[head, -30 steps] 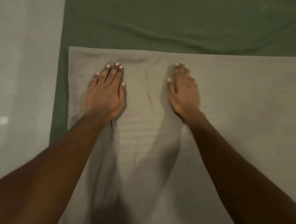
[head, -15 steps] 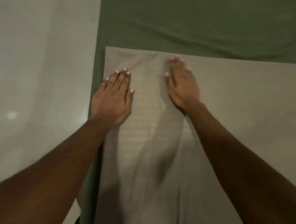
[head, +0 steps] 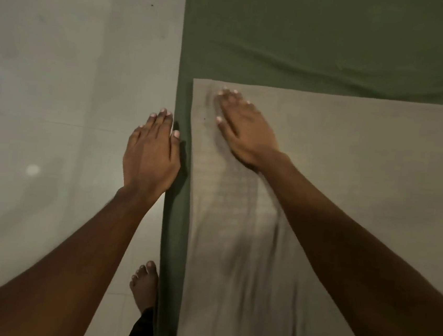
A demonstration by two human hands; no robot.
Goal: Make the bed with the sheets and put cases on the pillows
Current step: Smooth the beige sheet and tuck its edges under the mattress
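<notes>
A beige top sheet [head: 350,181] lies flat over a dark green fitted sheet [head: 324,36] on the bed. My right hand [head: 246,132] rests flat, palm down, on the beige sheet near its upper left corner. My left hand [head: 150,155] is flat with fingers together, off the beige sheet, at the bed's left edge over the floor; its thumb reaches the green edge. Neither hand holds anything. No pillows or cases are in view.
Pale tiled floor [head: 58,96] fills the left half beside the bed. My bare foot [head: 145,288] stands on it close to the bed's edge, with a dark trouser hem below it. A strip of green sheet [head: 175,217] shows between floor and beige sheet.
My left hand has slid left off the beige sheet to the bed's edge. My right hand stayed near the sheet's top corner. The view shifted left, showing more floor and my foot.
</notes>
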